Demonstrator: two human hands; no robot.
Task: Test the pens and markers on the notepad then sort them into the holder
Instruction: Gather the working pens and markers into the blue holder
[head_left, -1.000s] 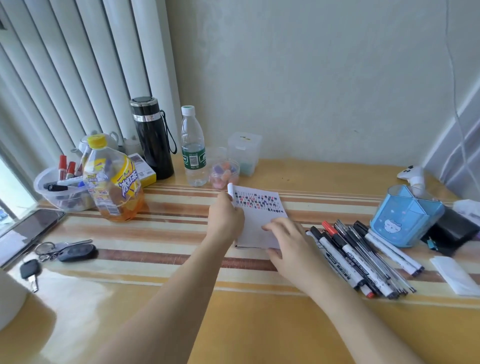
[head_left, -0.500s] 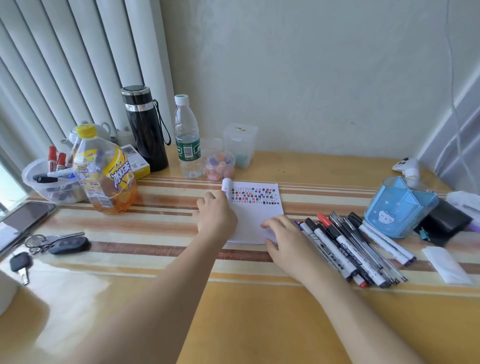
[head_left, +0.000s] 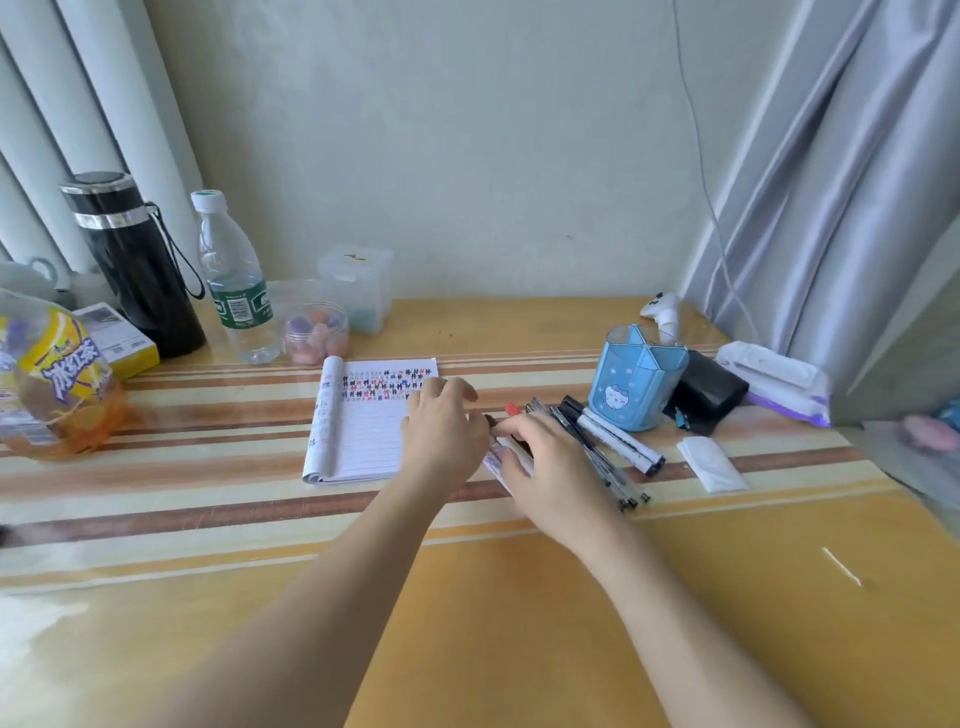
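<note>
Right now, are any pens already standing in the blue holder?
No, nothing sticks up out of the blue holder; the pens and markers lie on the table beside it.

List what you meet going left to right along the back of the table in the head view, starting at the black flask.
Black flask → water bottle → small jar of coloured pieces → clear plastic box → blue pen holder → black pouch → pack of wipes.
</note>
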